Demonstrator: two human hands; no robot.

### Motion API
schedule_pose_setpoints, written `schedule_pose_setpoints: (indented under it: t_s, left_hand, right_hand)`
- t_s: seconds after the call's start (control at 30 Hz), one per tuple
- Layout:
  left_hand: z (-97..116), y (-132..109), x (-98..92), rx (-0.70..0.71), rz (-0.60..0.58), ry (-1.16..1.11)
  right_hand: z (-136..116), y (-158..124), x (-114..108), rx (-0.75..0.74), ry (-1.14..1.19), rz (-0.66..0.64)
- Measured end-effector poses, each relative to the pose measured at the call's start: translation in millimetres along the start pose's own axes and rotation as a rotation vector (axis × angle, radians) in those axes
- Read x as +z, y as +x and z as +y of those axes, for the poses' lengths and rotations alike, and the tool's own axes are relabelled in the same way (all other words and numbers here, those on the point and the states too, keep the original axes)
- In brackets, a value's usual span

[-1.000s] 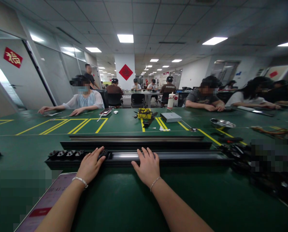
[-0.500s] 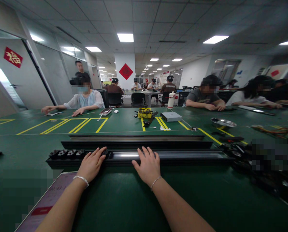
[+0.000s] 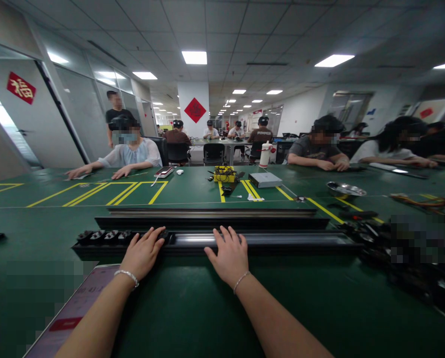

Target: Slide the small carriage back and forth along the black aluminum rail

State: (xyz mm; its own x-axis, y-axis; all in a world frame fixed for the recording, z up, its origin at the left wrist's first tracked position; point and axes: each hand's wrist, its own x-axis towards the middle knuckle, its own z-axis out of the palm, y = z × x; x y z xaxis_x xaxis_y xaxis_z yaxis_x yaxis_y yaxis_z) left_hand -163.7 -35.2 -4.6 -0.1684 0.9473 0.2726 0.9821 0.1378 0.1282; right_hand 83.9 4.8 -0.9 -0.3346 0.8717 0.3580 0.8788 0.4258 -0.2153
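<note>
A long black metal channel (image 3: pixel 289 240) lies crosswise in front of me, its inner face shiny. Several black socket-like modules (image 3: pixel 111 236) sit in a row in its left part. My left hand (image 3: pixel 142 254) rests open over the channel beside the modules, fingers stretched forward and partly covering the row. On the middle of the channel lies my right hand (image 3: pixel 228 256), open with its fingers spread. Neither hand is closed round anything. A bracelet shows on each wrist. Behind the channel, a second long black profile (image 3: pixel 215 222) lies parallel to it.
A phone (image 3: pixel 73 308) lies under my left forearm. Dark parts (image 3: pixel 379 243) are heaped at the channel's right end. Farther back are a yellow block wrapped in cables (image 3: pixel 224 174), a grey box (image 3: pixel 265 179) and a metal bowl (image 3: pixel 345 189). Other people sit across the green table (image 3: pixel 192 318).
My hands and the channel have stayed in place. In the background, the standing person has shifted slightly left.
</note>
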Motion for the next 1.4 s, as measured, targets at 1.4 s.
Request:
schedule_pose_setpoints:
  t_s: [1.4]
  left_hand:
    - [3.8, 0.6, -2.3, 0.010, -0.009, -0.005]
  right_hand:
    - [0.0, 0.2, -1.3, -0.010, 0.000, 0.001]
